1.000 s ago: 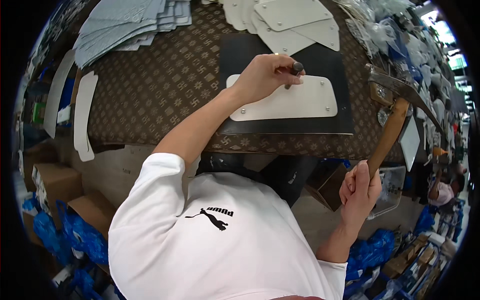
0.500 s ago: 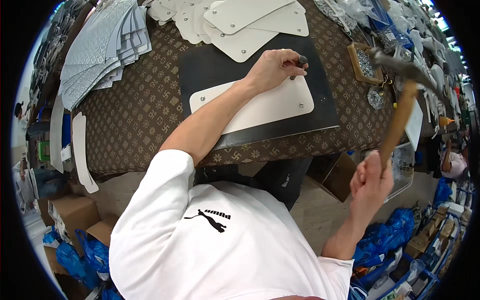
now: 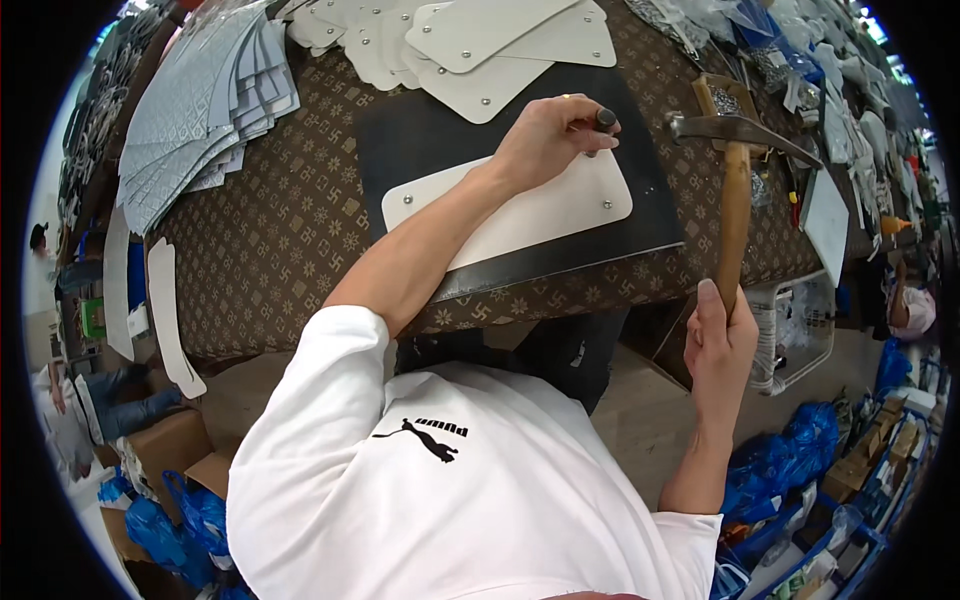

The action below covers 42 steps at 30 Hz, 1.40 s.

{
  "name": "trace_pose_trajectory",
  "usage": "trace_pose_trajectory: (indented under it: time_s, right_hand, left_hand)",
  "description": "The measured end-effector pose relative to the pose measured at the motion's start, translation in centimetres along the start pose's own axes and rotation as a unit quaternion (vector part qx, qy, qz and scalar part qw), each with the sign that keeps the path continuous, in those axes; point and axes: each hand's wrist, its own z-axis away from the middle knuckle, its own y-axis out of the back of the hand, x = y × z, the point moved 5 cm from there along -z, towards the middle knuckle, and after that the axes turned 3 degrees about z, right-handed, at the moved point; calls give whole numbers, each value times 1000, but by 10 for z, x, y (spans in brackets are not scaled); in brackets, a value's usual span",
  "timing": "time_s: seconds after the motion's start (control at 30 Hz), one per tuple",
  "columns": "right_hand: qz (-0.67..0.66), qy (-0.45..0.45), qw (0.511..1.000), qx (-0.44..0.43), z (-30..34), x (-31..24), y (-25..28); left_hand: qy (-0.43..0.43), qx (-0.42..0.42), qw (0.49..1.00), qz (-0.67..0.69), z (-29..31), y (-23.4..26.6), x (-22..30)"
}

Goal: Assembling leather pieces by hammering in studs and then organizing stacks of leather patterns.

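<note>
My left hand (image 3: 548, 142) is closed round a short dark metal punch (image 3: 605, 120). It holds the punch upright over the upper right corner of a white rounded panel (image 3: 520, 225). Metal studs show at that panel's left end and lower right corner; whatever lies under the punch tip is hidden by my fingers. The panel rests on a black mat (image 3: 420, 130). To the right, my right hand (image 3: 722, 345) grips the wooden handle of a hammer (image 3: 736, 190), its steel head raised beside the mat's right edge, apart from the punch.
White studded panels (image 3: 500, 45) are heaped behind the mat. Fanned grey-white patterned sheets (image 3: 200, 110) lie at the left of the patterned cloth (image 3: 300, 230). A small wooden box of metal pieces (image 3: 722, 98) stands behind the hammer head. Blue bags (image 3: 785, 455) lie on the floor at right.
The hammer in my right hand has swung leftward, from the far right to nearer the mat, and its head looks sharper. My left hand with the punch has stayed almost in place.
</note>
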Motion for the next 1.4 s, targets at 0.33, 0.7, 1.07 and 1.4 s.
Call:
trace_pose_trajectory:
  time_s: [0.33,0.7,1.07,1.4]
  right_hand:
    - [-104,27,983,149,35,-8,32]
    - [200,88,974,-65,23,25,5]
    - [-469,-123,858,-172,-13,125,1]
    - [193,14,976,97,-95,151,51]
  left_hand:
    - [-3,-96,995,12,22,-40,2]
    - [-125,-81,981,-121,26,-42,8]
    - [-38,68,880,-468,115,170,46]
    - [-1,244,767,-593,327,168,15]
